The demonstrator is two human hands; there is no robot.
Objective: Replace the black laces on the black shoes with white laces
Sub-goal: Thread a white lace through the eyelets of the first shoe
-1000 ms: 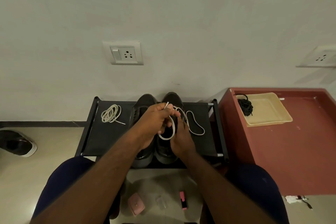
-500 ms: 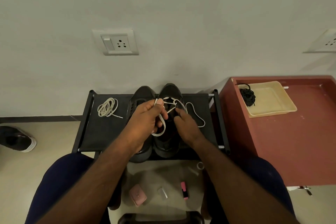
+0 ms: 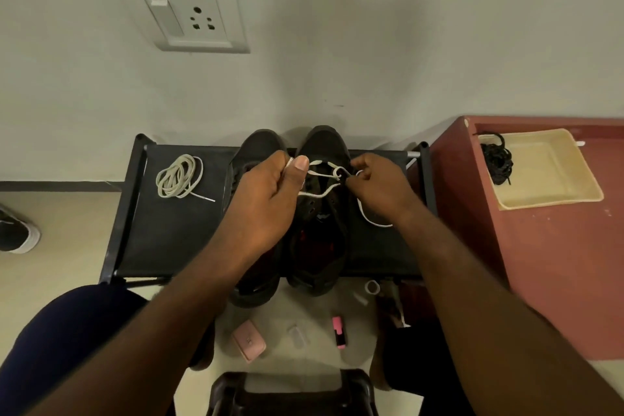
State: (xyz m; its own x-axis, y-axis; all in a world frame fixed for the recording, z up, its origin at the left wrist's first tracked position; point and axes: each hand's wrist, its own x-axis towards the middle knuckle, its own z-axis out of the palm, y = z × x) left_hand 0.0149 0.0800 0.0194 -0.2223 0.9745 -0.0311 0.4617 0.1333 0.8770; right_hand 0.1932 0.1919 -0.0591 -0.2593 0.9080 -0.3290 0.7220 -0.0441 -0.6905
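Observation:
Two black shoes stand side by side on a low black rack [image 3: 169,240], toes toward the wall. The right shoe [image 3: 322,246] has a white lace [image 3: 324,192] running across its upper eyelets. My left hand [image 3: 266,203] covers most of the left shoe [image 3: 258,145] and pinches one end of that lace between thumb and fingers. My right hand [image 3: 381,189] pinches the lace's other side over the right shoe, and a loop hangs below it. A second white lace [image 3: 179,176] lies coiled on the rack's left part. Black laces [image 3: 496,162] sit bunched in a beige tray [image 3: 553,186].
The tray rests on a red-brown table [image 3: 557,263] to the right of the rack. A wall with a socket [image 3: 189,13] stands close behind. On the floor lie a pink case [image 3: 248,341], a pink marker [image 3: 338,331] and another shoe [image 3: 17,233] at far left.
The camera has tilted down and come closer. My hands moved apart and toward the toes, drawing the white lace across the right shoe.

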